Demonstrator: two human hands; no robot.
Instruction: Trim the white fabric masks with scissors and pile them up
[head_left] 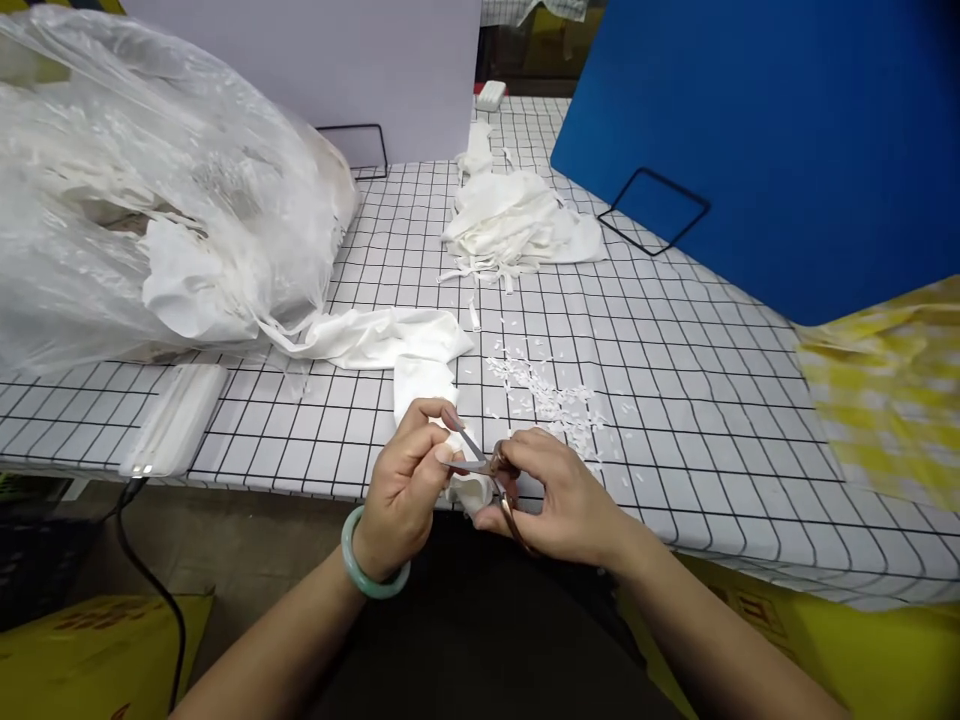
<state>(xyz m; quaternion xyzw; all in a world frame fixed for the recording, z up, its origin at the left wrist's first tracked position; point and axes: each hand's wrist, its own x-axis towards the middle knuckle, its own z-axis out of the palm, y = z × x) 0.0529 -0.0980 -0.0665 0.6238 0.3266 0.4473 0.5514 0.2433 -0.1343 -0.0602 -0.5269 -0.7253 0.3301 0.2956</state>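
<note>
Evidently, the right hand (559, 495) has its fingers curled round the handles of the scissors (491, 466) to work the parted blades, at the near edge of the surface (720, 400); the left hand (405, 480) pinches white cloth (424, 386) beside them — probably to steady it. Counted: one bag (247, 150), one heap (517, 215), two boards, blue (757, 130) and pale (337, 70), two stands (652, 212) — snippets (551, 395) beyond counting.

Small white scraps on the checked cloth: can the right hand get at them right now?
Probably yes: the white scraps lie loose just beyond the right hand, with no visible obstacle between, though it's holding scissors.
</note>
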